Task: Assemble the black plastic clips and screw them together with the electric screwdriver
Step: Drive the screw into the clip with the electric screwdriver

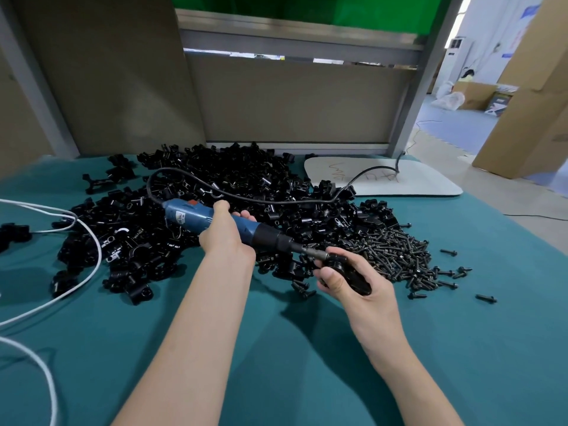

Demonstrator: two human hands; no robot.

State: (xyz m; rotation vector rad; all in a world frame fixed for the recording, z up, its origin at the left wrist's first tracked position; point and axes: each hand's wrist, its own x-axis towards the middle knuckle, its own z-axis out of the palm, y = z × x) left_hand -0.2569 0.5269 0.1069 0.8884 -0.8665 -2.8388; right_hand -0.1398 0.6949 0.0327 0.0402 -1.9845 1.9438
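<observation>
Right hand [358, 290] gripping clip assembly [356, 278] over teal table [292, 348]. Left hand [224, 238] wrapping electric screwdriver [187, 215], bit meeting clip. Fastening judged underway. Large clip pile [199, 192] and screw heap [399, 250] awaiting assembly; most work left.

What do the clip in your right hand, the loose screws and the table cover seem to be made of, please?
Clip: black moulded plastic, semi-glossy, judging by soft highlights. Screws: probably dark-coated metal, with small glints on threaded shanks. Table cover: teal cloth, matte, apparently woven or felt; it absorbs light evenly.
</observation>
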